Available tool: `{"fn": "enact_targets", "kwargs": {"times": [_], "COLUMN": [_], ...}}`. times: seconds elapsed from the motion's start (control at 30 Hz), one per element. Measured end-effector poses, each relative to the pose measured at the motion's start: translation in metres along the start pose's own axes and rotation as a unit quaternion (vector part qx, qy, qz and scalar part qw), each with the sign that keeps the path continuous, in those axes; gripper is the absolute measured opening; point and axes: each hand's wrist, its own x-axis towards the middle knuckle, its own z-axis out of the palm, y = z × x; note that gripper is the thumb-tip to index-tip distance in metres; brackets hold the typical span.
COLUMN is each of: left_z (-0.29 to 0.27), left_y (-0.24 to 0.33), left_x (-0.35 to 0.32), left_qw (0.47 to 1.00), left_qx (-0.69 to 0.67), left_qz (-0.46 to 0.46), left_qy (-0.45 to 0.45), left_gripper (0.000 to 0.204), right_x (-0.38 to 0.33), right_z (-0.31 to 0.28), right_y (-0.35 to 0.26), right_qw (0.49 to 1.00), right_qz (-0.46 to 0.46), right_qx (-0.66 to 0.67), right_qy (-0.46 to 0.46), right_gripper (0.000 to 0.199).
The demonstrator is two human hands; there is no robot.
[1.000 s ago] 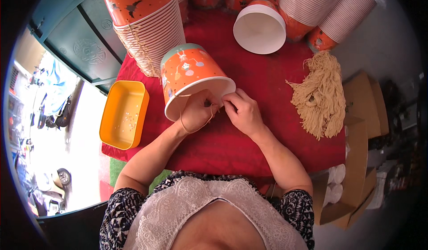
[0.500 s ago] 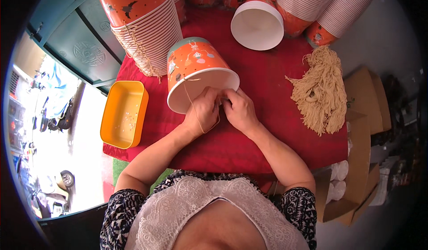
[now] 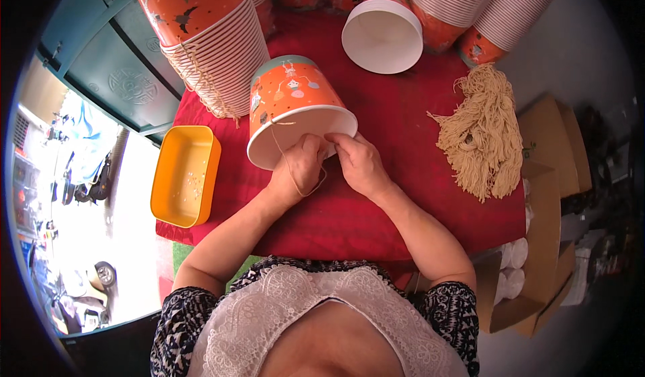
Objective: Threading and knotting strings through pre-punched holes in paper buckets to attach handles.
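An orange paper bucket [image 3: 290,95] with a pale green base and Halloween-like figures lies tilted on the red cloth, its white mouth toward me. From the left of its rim a thin beige cord [image 3: 287,164] runs down across my left hand [image 3: 300,164] and loops back up toward the fingers. Those fingers are pinched at the near rim, seemingly on the cord's end, though the tips are partly hidden. My right hand [image 3: 359,164] grips the rim beside them, thumb inside the mouth and fingers outside.
A tall stack of buckets [image 3: 222,48] with cords on its side stands at the left, above a yellow tub [image 3: 186,175] holding small bits. Another bucket [image 3: 383,37] lies at the back. A cord bundle [image 3: 480,135] sits right; a cardboard box [image 3: 537,242] stands beyond the table.
My hands have drawn slightly apart at the rim, and the right thumb now lies straighter inside the mouth. The whole view has shifted a little; the bucket stays tilted as before.
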Motion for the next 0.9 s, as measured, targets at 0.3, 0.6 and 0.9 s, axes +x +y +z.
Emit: {"fn": "enact_targets", "kwargs": {"times": [0.3, 0.6, 0.9], "left_z": [-0.008, -0.026, -0.029], "left_y": [0.005, 0.004, 0.001], "left_x": [0.003, 0.003, 0.008], "left_qw": [0.999, 0.983, 0.96], "left_qx": [-0.046, -0.148, -0.186], "left_qz": [0.01, -0.094, -0.204], "left_qy": [0.001, -0.05, -0.054], "left_gripper": [0.015, 0.009, 0.005], "right_x": [0.003, 0.0, -0.004], "right_z": [-0.012, -0.011, -0.017], "right_y": [-0.005, -0.013, -0.013], "right_qw": [0.997, 0.998, 0.981], "right_qz": [-0.003, -0.019, -0.121], "right_qx": [0.043, 0.001, -0.08], "right_qy": [-0.061, -0.063, -0.13], "right_gripper": [0.015, 0.009, 0.01]}}
